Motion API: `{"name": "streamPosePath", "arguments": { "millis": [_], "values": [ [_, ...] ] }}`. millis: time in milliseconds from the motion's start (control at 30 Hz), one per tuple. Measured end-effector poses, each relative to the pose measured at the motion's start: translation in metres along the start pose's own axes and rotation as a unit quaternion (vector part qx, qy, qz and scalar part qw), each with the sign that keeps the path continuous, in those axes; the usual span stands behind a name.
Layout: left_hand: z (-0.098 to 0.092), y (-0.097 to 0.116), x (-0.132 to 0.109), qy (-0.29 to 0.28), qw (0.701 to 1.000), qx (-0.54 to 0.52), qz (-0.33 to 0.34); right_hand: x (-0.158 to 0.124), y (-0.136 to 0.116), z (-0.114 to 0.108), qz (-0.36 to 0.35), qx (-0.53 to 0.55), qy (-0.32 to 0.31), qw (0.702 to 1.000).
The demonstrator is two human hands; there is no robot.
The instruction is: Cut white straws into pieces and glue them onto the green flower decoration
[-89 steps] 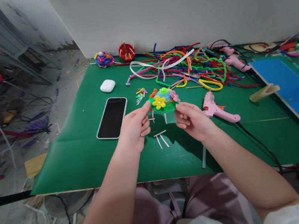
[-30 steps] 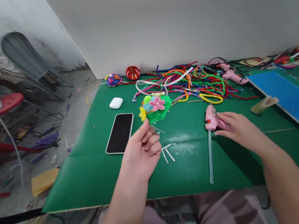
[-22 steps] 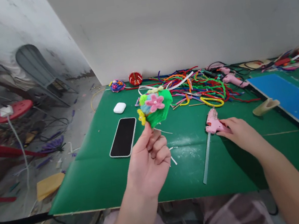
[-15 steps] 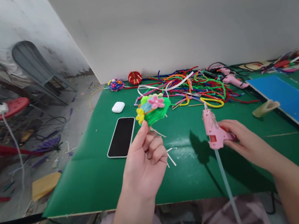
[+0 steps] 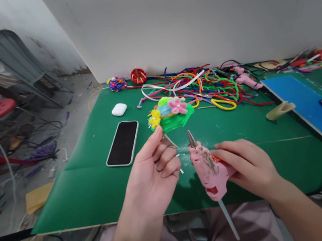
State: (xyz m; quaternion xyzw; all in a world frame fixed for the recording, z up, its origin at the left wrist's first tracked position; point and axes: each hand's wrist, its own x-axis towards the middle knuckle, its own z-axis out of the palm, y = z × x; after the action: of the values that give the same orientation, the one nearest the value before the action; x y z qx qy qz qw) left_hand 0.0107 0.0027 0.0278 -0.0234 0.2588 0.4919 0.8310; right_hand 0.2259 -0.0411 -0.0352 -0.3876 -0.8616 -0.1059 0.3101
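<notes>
Left hand pinches the thin stem of a green pipe-cleaner flower craft, fingers closed, craft held up over the middle of the green table. Right hand is wrapped around the handle of a pink hot glue gun, nozzle pointing up toward the craft's underside, glue stick sticking out past the near edge. Black phone lies left of the craft, white earbud case behind it. Pipe-cleaner pile along the far edge. Yellow-handled scissors at the pile's near side.
</notes>
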Motion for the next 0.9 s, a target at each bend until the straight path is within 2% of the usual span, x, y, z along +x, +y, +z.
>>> {"name": "streamPosePath", "arguments": {
  "millis": [467, 900],
  "values": [
    [0.0031, -0.0031, -0.0035, 0.008, 1.000, 0.000, -0.015, 0.0062, -0.0041, -0.0029, 0.005, 0.031, 0.023, 0.999],
    [0.0037, -0.0034, -0.0039, -0.006, 1.000, 0.011, -0.014, 0.0060, -0.0041, -0.0020, 0.001, 0.044, 0.041, 0.998]
  ]
}}
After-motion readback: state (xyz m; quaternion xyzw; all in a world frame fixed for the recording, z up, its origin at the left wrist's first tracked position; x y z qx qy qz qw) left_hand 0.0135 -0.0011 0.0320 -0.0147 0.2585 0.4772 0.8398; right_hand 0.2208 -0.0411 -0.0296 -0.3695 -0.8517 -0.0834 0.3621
